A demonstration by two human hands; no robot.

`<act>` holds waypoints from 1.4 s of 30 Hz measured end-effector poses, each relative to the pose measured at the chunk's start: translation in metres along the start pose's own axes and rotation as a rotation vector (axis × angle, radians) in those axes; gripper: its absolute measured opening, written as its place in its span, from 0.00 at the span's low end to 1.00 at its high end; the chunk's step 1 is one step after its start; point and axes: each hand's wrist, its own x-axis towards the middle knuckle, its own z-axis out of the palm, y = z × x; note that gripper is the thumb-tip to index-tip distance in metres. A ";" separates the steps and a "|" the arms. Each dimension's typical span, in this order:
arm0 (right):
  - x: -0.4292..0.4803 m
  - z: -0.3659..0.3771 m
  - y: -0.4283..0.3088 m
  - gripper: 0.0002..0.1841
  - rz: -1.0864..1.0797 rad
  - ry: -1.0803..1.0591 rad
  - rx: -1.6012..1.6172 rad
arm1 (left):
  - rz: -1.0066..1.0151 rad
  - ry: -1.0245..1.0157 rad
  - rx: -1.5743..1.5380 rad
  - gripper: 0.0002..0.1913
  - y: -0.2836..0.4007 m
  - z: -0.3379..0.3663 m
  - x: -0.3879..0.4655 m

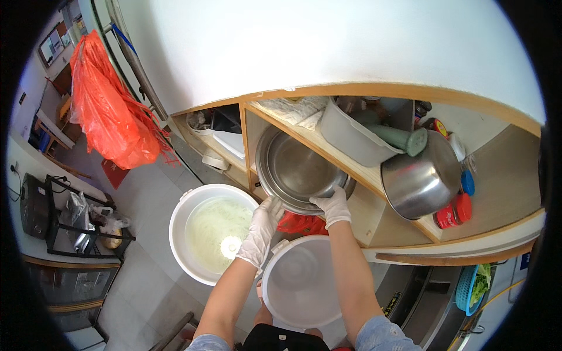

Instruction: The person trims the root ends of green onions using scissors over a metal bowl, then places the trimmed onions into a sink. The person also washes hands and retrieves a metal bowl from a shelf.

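Observation:
A round stainless steel basin (303, 169) is tilted in the lower compartment of a wooden shelf unit, apparently with other metal vessels around its rim. My right hand (334, 206), in a white glove, grips the basin's near right rim. At the near left rim are the outstretched gloved fingers of my left hand (263, 230); whether they grip it I cannot tell. Below that hand stands a white plastic tub (175, 234) of greenish-yellow liquid with pale strands in it. A translucent white bucket (303, 281) stands before me, partly covered by my right forearm.
On the upper shelf are a grey plastic bin (355, 136), a steel pot (421, 180) and red-lidded jars (454, 210). Red plastic bags (116, 114) hang from a door handle at left. A blue basket (466, 287) of leafy greens is at lower right.

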 end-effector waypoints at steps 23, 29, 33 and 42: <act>0.029 -0.012 -0.012 0.19 0.129 0.449 -0.135 | -0.054 0.043 -0.034 0.25 0.004 0.001 0.028; 0.004 -0.023 -0.003 0.40 -0.883 -0.288 -2.442 | 0.379 -0.079 0.899 0.20 0.004 0.006 0.025; 0.000 -0.036 0.000 0.37 -0.749 -0.482 -2.425 | 0.655 -0.126 1.160 0.20 0.000 -0.005 0.019; 0.000 -0.044 -0.024 0.24 -0.644 -0.586 -2.641 | 0.596 -0.141 0.902 0.21 -0.008 -0.012 0.027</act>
